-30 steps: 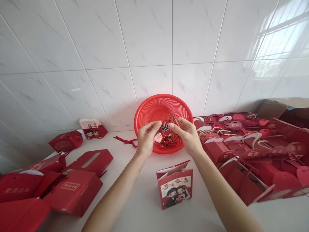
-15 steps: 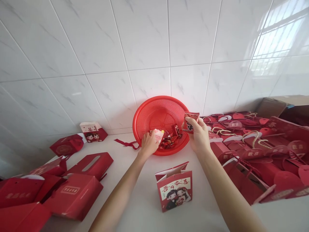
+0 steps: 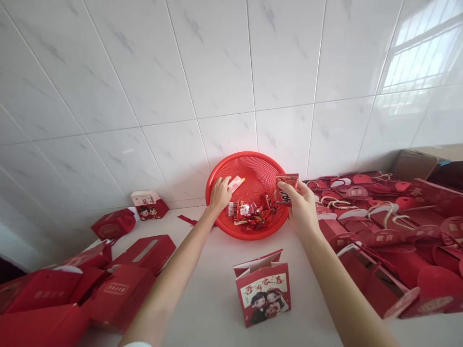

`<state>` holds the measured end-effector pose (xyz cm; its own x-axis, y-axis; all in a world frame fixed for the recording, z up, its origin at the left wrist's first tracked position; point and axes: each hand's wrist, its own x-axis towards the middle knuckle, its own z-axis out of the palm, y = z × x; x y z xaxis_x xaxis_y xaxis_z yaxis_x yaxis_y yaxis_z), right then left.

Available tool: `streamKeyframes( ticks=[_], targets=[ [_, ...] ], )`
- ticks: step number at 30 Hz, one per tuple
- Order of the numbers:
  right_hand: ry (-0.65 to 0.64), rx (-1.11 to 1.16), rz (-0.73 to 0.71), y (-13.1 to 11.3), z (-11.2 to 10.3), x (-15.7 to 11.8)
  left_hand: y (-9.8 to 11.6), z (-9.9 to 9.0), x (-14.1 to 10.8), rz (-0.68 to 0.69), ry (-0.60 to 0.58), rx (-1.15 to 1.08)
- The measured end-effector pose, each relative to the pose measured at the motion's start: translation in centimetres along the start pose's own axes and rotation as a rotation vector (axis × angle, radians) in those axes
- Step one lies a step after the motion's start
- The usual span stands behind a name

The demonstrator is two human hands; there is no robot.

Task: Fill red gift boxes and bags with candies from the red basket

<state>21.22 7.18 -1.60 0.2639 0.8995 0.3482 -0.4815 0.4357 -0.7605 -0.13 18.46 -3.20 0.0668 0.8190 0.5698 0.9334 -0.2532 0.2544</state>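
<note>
Reaching into the red basket (image 3: 248, 236), a left hand (image 3: 219, 195) touches a pink packet (image 3: 237, 183), grip unclear; before the basket stands a paper bag (image 3: 265, 299); by its right rim, a right hand (image 3: 303, 209) pinches a red packet (image 3: 288, 179), best held lightly.

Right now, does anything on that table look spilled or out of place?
A red ribbon lies loose on the table, beside the basket, seemingly attached to no box. Nothing looks spilled: the pile of wrapped sweets sits inside it.
</note>
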Motion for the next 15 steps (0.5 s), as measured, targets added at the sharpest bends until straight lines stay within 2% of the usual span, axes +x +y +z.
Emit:
streamKeyframes(
  ticks=[4,8,11,15],
  targets=[
    [-0.011,-0.005,0.003,-0.3,-0.1,-0.1,0.3,-0.4,1.1,0.064,-0.138,0.062],
    [-0.013,0.02,0.001,-0.7,-0.3,0.0,0.4,-0.2,0.4,0.113,-0.271,0.083],
    [-0.001,0.029,0.009,-0.9,-0.3,0.1,0.4,0.1,-0.4,0.135,-0.331,0.079],
    [-0.008,0.047,0.013,-1.0,-0.3,0.0,0.2,0.9,-0.9,0.11,-0.35,0.086]
  ],
)
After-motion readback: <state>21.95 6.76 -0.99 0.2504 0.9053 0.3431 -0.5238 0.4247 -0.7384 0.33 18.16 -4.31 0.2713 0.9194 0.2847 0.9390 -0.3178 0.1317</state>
